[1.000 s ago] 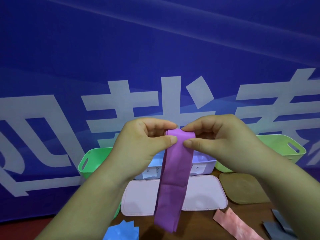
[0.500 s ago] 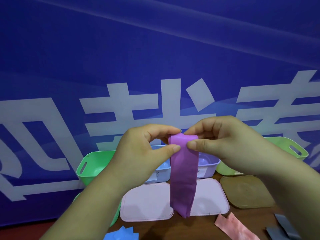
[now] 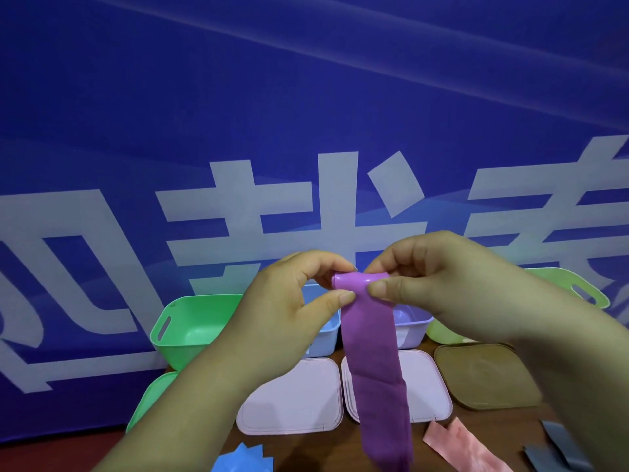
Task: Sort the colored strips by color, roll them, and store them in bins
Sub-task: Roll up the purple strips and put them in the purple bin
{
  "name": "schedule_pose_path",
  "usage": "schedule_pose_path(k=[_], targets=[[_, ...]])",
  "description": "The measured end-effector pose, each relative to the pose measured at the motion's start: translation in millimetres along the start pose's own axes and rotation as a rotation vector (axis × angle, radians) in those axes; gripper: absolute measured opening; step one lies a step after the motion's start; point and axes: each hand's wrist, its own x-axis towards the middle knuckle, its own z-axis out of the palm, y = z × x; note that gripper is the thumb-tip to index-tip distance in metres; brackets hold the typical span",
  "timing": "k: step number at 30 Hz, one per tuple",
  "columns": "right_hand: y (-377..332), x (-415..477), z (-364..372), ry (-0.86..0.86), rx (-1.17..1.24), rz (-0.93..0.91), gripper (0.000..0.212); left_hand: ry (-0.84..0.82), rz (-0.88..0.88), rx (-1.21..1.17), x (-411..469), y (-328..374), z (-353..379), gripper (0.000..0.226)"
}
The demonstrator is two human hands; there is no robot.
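Above, both hands, left hand and right hand, pinch the purple strip at its rolled top; its long axis hangs straight down below the fingertips, midway between both hands.

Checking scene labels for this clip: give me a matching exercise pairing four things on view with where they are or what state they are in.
Column A:
1. purple strip
2. pink strip
3. green bin
4. brown lid

Column B:
a. lying flat on the table, near right
b. flat in front of the far-right bin
c. held up by both hands, top end rolled
d. leftmost in the back row, open

Pairs: 1-c, 2-a, 3-d, 4-b
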Motion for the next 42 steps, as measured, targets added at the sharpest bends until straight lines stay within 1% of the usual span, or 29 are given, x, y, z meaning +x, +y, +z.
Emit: schedule_pose_path(k=[2, 5, 10, 13, 16, 20, 23, 26, 30, 32, 35, 39, 42], targets=[[0.8, -0.2, 0.1, -0.004, 0.038, 0.009, 0.011, -0.015, 0.01, -0.001, 0.5, -2.4, 0.4, 0.022], [1.3, -0.9, -0.4, -0.008, 0.089, 0.02, 0.011, 0.013, 0.037, -0.039, 2.0, -5.8, 0.9, 0.023], [2.5, 0.1, -1.1, -0.011, 0.091, 0.012, 0.012, 0.022, 0.048, -0.059, 2.3, -4.9, 2.8, 0.023], [3.1, 0.0, -2.0, -0.017, 0.106, 0.002, 0.012, 0.029, 0.065, -0.069, 1.8, -3.8, 3.1, 0.018], [4.7, 0.6, -1.3, -0.013, 0.114, -0.028, 0.011, 0.031, 0.062, -0.158, 1.8, -3.6, 3.7, 0.019], [13.0, 1.0, 2.0, 0.061, 0.088, -0.085, 0.012, 0.026, 0.039, -0.262, 4.4, -1.0, 6.6, 0.018], [20.1, -0.8, 5.0, 0.146, 0.135, -0.195, 0.02, 0.017, 0.016, -0.339, 6.8, 1.7, 9.7, 0.018], [24.5, -5.7, 3.2, 0.184, 0.137, -0.294, 0.027, 0.012, -0.009, -0.407, 9.7, 7.2, 13.8, 0.014], [33.8, -12.1, -5.9, 0.23, 0.118, -0.309, 0.028, 0.005, -0.056, -0.506, 12.9, 18.7, 22.3, 0.018], [39.9, -15.1, -12.1, 0.221, 0.136, -0.29, 0.027, -0.006, -0.073, -0.5, 14.5, 26.4, 29.8, 0.025], [48.8, -19.6, -23.3, 0.2, 0.105, -0.294, 0.02, -0.026, -0.044, -0.449, 17.5, 35.3, 42.8, 0.029], [60.1, -24.6, -37.4, 0.215, 0.118, -0.3, 0.012, -0.043, 0.002, -0.336, 23.1, 44.1, 55.6, 0.021], [69.0, -24.3, -48.9, 0.21, 0.145, -0.293, 0.009, -0.045, 0.028, -0.224, 27.4, 50.1, 65.8, 0.019]])
